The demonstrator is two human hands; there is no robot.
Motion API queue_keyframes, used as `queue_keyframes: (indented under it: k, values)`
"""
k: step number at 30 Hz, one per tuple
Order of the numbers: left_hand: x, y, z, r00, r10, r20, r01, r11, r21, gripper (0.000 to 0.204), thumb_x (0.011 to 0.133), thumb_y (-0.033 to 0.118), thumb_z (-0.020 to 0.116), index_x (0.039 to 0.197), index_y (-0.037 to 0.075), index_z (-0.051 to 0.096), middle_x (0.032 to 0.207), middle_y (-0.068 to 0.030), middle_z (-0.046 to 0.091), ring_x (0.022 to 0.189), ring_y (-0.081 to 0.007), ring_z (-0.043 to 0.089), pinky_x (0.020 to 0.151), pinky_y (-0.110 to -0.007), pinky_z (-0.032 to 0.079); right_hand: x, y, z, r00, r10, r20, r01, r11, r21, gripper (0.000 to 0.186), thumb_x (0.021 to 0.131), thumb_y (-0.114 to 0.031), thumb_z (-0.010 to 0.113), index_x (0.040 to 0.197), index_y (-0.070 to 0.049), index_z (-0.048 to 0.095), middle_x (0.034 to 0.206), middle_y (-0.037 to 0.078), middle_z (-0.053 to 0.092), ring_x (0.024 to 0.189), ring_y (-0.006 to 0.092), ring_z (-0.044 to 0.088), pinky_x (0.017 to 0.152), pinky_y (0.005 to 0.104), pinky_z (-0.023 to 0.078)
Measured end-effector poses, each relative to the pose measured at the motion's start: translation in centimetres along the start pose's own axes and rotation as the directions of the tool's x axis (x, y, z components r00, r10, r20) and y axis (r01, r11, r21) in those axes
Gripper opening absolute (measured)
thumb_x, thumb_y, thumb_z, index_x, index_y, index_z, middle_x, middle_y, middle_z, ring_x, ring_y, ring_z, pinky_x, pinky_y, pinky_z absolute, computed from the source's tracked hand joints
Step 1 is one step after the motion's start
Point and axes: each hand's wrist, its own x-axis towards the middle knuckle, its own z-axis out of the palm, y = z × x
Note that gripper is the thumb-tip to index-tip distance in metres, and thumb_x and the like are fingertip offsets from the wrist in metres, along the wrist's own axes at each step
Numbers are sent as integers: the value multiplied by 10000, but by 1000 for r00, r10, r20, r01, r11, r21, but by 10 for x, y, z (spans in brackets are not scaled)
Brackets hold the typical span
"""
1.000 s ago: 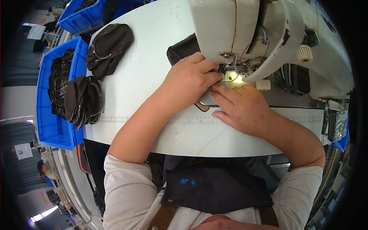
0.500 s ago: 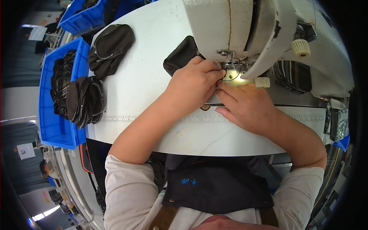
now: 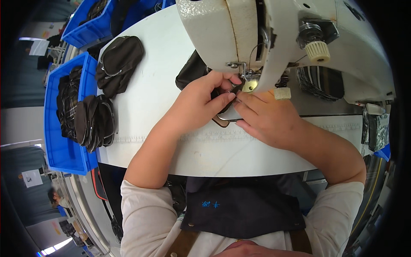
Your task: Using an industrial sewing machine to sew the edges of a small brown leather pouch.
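Note:
A dark brown zippered pouch (image 3: pixel 191 72) lies partly under the head of a white sewing machine (image 3: pixel 209 30), left of the presser foot (image 3: pixel 249 74). My left hand (image 3: pixel 195 103) pinches the pouch's edge between thumb and fingers, where a bit of metal zipper shows. Beside it, my right hand (image 3: pixel 269 118) rests on the machine bed. Its fingers are stretched out, with the tips touching the pouch's edge near the left thumb and its own thumb apart. A small tan edge (image 3: pixel 220 122) sticks out below the left hand. My fingers hide much of the pouch.
Several similar dark pouches (image 3: pixel 120 64) lie at the table's left, some stacked over the rim of a blue bin (image 3: pixel 68 156). Another blue bin (image 3: pixel 81 36) stands farther back. Striped dark pieces (image 3: pixel 321 83) are piled behind the machine's needle area, to the right.
My left thumb and fingers have spread from a tight bunch and now grip the zipper edge. The right hand stays almost in place. The whole view has shifted slightly.

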Motion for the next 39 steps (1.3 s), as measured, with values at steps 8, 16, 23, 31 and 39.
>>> queue_keyframes:
  k: [8,16,23,31,39]
  values:
    - [-2,4,7,998,59,8,-59,996,61,504,815,-33,619,1302,93,613,1152,-144,601,1103,-286,595,922,-370,513,1,-2,8,994,-106,32,98,974,204,498,846,-312,818,1238,-43,672,1292,115,612,1274,302,579,944,405,553]
    - [8,-4,18,896,377,-235,-161,769,619,340,792,12,742,1119,104,728,1084,-90,694,1031,-312,669,810,-397,567,5,-7,2,996,-49,72,30,971,237,514,844,-298,818,1260,-45,655,1288,129,609,1224,295,594,952,411,541]
    - [16,-10,17,886,416,-206,-210,755,621,250,740,64,804,982,129,798,1005,-16,750,960,-268,708,768,-372,591,0,-6,7,998,-62,20,58,982,178,526,858,-329,811,1256,-25,650,1301,145,638,1283,293,570,1005,418,518]
    - [21,-7,14,821,567,-71,-296,528,796,260,713,111,769,971,144,777,989,21,734,947,-231,701,728,-345,582,2,-6,7,996,-57,68,44,981,187,509,861,-332,807,1245,-37,653,1323,149,636,1304,305,567,1048,422,501]
    - [20,-10,11,817,576,-41,-298,480,825,260,722,117,763,980,150,771,988,22,731,972,-231,695,748,-337,580,2,-6,6,998,-56,38,48,981,187,493,861,-330,807,1227,-38,654,1334,148,635,1302,296,571,1038,419,504]
